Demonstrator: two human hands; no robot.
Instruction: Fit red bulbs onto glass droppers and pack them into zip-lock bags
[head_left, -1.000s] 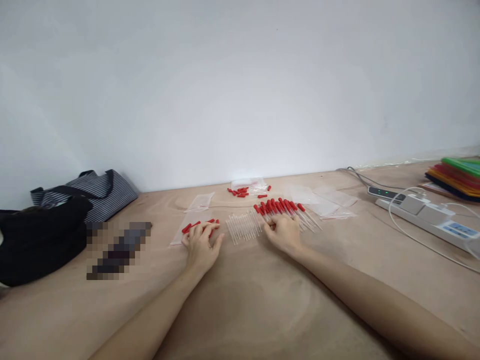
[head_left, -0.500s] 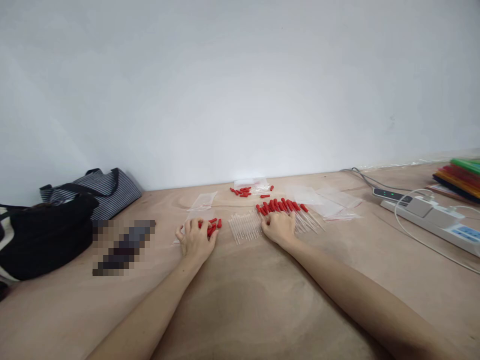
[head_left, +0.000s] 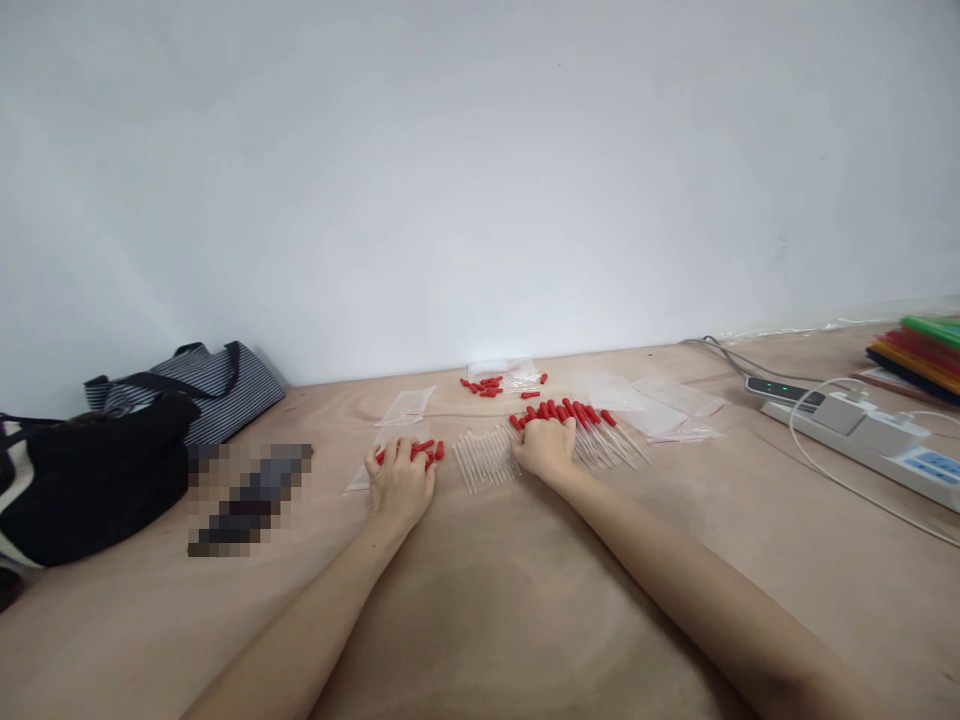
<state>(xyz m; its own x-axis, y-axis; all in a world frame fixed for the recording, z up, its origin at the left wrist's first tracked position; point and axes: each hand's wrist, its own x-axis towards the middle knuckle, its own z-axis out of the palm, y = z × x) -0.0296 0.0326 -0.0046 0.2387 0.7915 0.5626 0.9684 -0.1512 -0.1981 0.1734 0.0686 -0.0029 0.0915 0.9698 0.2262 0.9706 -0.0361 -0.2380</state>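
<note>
The left hand (head_left: 401, 487) covers part of the loose red caps (head_left: 424, 447) and the clear bag (head_left: 360, 481) under them, and whether its fingers pinch a cap cannot be told. The right hand (head_left: 545, 449) hides its own fingertips and some of the red-topped tubes (head_left: 604, 436). Pixelation masks a dark object (head_left: 251, 500). The black bag (head_left: 97, 485) blocks the lower striped bag (head_left: 247, 385) and is cut by the left edge; the right edge crops the colored stack (head_left: 919, 350), power strip (head_left: 889, 452) and white cable (head_left: 840, 488). Both forearms leave at the bottom.
</note>
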